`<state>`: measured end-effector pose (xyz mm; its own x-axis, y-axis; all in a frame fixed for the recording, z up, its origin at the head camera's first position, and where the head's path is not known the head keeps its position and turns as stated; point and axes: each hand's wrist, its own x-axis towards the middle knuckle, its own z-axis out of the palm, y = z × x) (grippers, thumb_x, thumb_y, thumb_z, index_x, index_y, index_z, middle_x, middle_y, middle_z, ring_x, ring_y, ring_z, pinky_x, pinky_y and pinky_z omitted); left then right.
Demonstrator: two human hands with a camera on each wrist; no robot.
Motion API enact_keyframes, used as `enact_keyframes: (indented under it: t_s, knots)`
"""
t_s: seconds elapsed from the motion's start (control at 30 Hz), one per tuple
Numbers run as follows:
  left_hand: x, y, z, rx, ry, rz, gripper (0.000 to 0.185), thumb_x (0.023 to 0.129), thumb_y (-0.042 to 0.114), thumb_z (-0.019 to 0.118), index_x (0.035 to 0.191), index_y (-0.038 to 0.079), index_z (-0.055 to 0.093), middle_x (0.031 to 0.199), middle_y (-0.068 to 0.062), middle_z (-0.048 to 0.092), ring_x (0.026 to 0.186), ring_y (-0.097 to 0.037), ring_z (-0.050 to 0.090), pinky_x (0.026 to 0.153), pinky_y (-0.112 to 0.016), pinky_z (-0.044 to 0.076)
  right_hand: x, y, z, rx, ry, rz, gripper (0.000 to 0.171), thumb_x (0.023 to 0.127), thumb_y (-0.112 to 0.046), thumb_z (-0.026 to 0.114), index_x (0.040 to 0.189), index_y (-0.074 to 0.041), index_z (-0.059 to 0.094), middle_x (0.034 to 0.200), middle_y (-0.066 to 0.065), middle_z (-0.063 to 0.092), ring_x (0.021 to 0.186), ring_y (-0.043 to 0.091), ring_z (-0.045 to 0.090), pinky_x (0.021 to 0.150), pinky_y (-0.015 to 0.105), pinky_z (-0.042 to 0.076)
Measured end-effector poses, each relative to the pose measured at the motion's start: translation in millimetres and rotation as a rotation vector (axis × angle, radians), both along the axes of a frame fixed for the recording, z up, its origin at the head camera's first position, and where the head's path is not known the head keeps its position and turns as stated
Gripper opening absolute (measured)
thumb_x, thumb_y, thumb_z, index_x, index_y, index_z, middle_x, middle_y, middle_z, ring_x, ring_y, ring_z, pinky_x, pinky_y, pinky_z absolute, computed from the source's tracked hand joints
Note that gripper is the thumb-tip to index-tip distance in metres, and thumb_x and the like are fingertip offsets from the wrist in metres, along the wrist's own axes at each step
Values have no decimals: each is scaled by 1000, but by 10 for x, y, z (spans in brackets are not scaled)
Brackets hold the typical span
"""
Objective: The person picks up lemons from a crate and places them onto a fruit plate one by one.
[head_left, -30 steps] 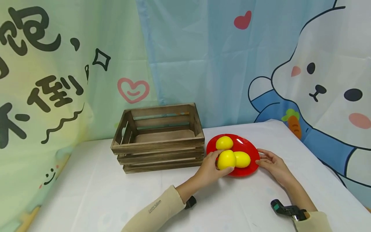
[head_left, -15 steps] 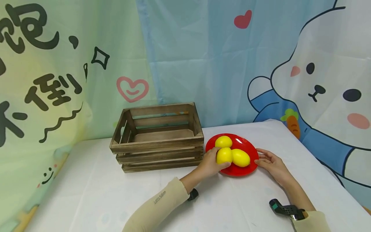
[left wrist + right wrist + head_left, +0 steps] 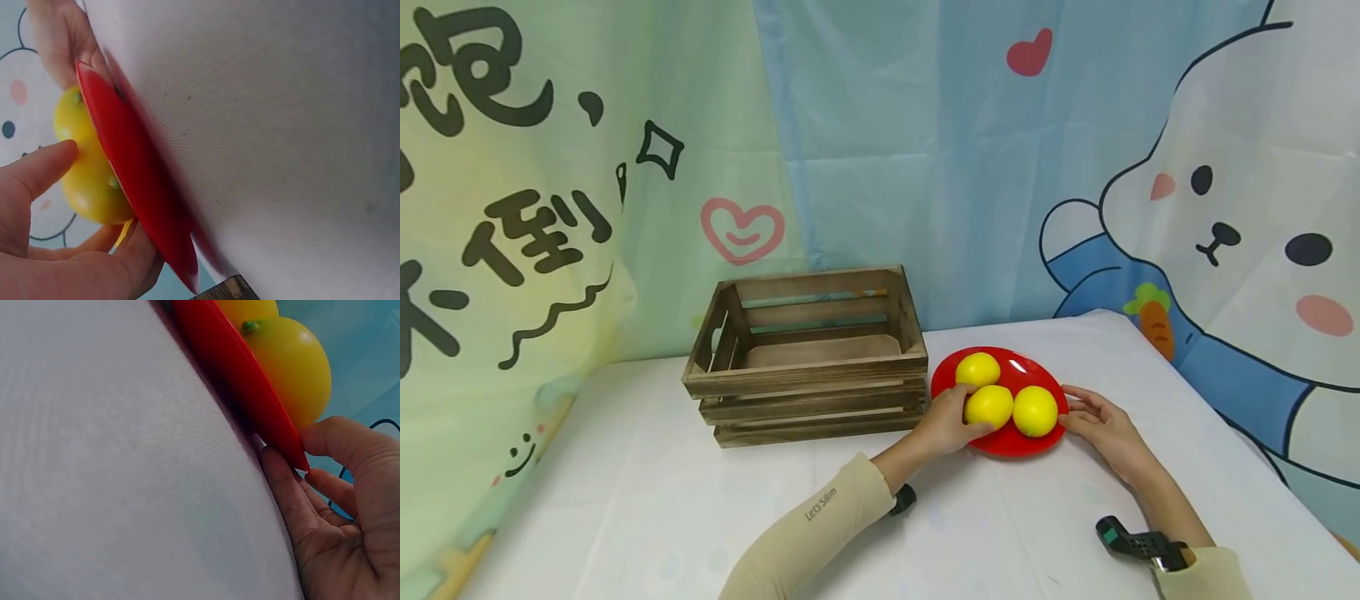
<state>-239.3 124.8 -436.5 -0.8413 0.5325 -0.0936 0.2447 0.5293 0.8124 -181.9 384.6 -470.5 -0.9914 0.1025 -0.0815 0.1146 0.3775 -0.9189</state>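
A red plate [image 3: 1017,447] lies on the white table, bearing three yellow lemons. In the head view my left hand [image 3: 947,423] curls around the front-left lemon [image 3: 988,407], thumb at its near side and fingers at its far side. Right against it sits another lemon [image 3: 1035,411], near the plate's right edge. Behind them is the third lemon [image 3: 977,369]. My right hand [image 3: 1101,429] pinches the plate's right rim; the right wrist view has the thumb [image 3: 337,439] on top by a lemon and fingers [image 3: 290,494] below the rim.
Just left of the plate stands a slatted wooden crate [image 3: 820,387], its open top showing bare inner boards. A printed curtain [image 3: 880,167] hangs behind the table. Black camera straps [image 3: 1142,543] are on the wrists.
The lemon in my left hand has shifted slightly right and turned on the plate. The right-hand lemon has rolled right toward the rim. My right hand keeps its place at the plate.
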Motion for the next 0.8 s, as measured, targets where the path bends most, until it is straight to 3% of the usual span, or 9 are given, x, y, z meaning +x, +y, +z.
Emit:
enact_keyframes:
  t_s: [0.2, 0.53, 0.73, 0.8]
  knots:
    - [-12, 3, 9, -17, 26, -11, 55, 90, 18, 72, 137, 5, 47, 130, -8, 55, 114, -19, 50, 97, -29, 49, -22, 19, -6, 8, -4, 5, 69, 98, -30, 60, 152, -1, 28, 134, 26, 45, 92, -11, 52, 81, 10, 48]
    - [9, -78, -18, 16, 36, -13, 64, 88, 17, 74, 141, 7, 40, 124, -6, 55, 111, -15, 52, 88, -23, 52, -74, 18, -11, 3, -13, 29, 72, 97, -33, 62, 150, 2, 28, 133, 27, 46, 92, -8, 54, 80, 12, 50]
    - [113, -183, 38, 28, 100, -100, 62, 88, 24, 73, 141, 12, 44, 131, -5, 54, 116, -14, 50, 88, -22, 50, -3, 119, 73, 109, -63, -9, 72, 98, -42, 56, 149, 2, 29, 128, 25, 46, 85, 5, 57, 74, 16, 53]
    - [166, -255, 126, 80, 170, -153, 54, 89, 25, 72, 137, 11, 50, 131, -4, 54, 117, -14, 50, 89, -21, 50, 18, 174, 122, 138, -61, -37, 71, 100, -43, 51, 148, 4, 30, 126, 26, 46, 84, 10, 59, 72, 16, 53]
